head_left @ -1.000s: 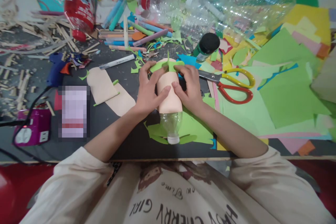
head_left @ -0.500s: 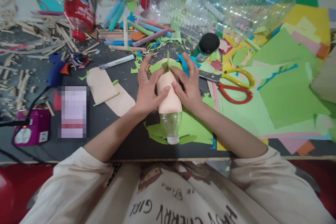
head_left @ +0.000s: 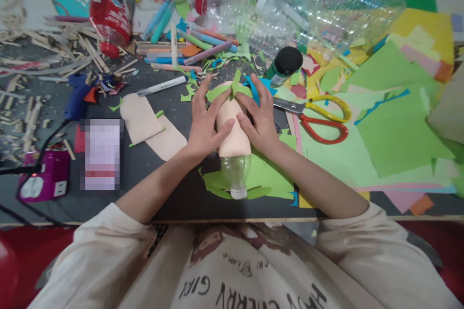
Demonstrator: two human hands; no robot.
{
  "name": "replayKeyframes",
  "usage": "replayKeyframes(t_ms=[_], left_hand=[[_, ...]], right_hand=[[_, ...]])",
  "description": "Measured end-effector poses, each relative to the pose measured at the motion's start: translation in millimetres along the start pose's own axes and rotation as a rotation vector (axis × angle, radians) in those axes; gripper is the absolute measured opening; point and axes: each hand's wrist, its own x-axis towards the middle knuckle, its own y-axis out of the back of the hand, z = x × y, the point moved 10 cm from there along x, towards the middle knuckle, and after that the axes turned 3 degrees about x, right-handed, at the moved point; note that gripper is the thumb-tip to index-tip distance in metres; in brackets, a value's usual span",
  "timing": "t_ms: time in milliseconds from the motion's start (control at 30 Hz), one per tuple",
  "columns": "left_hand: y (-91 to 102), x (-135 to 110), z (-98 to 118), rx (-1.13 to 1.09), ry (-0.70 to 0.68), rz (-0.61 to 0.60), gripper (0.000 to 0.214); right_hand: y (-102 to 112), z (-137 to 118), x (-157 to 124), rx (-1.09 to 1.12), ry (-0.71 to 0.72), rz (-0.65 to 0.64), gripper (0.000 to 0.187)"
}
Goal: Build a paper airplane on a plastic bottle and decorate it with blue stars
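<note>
A clear plastic bottle [head_left: 235, 174] lies on the dark table with its white cap toward me, its body wrapped in peach paper [head_left: 232, 135]. A green paper cut-out [head_left: 232, 89] sits on the bottle's far end. My left hand [head_left: 205, 118] presses on the bottle's left side, thumb on the peach wrap, fingers reaching up to the green piece. My right hand [head_left: 259, 116] holds the right side the same way, fingers partly spread along the green piece.
Scissors with red and yellow handles [head_left: 319, 116] lie right of the bottle. Green paper sheets [head_left: 395, 120] cover the right. A dark-capped green bottle [head_left: 284, 65], markers [head_left: 195, 46], a blue glue gun [head_left: 78, 99], peach cut-outs [head_left: 145, 123] and wooden sticks [head_left: 32, 58] lie around.
The fingers of both hands have lifted and spread from a curled grip over the green piece; the green tip now leans slightly right. The bottle stays put.
</note>
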Motion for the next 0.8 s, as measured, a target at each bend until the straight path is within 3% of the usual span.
replayKeyframes(t_ms=[500,800], left_hand=[[-3.9,-2,0,0.022,-0.025,-0.031,0.061],[7.6,-1,5,0.035,-0.039,0.074,0.045]], right_hand=[[7,-8,0,0.0,0.085,0.093,0.034],[3,-5,2,-0.022,0.058,0.062,0.04]])
